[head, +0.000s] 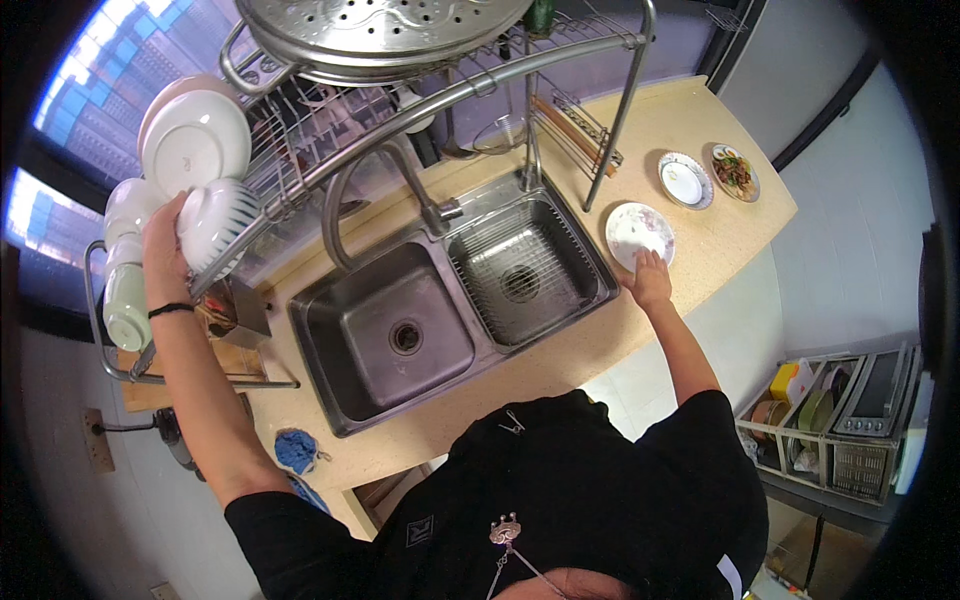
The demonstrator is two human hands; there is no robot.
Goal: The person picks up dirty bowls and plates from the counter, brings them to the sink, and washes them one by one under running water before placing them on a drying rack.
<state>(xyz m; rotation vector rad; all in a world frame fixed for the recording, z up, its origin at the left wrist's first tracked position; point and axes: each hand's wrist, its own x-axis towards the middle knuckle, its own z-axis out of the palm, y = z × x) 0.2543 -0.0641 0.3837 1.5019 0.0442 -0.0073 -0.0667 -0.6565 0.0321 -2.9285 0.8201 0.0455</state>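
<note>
My left hand (165,236) is up at the left end of the dish rack, around the side of a white bowl with dark green stripes (216,225). Its fingertips are partly hidden by the bowl. White plates (196,142) stand on edge just behind, and a pale green cup (126,307) hangs tilted below. On the counter right of the sink, my right hand (651,279) grips the near rim of a floral white plate (637,231), fingers over the top and thumb at the edge.
Between my arms lies a double-basin steel sink (405,322) with a curved faucet (337,202). A large steel steamer pot (382,30) sits on the metal rack (450,97). Farther right are a patterned bowl (684,180) and a plate of food (735,174). A blue cloth (295,450) lies at the left.
</note>
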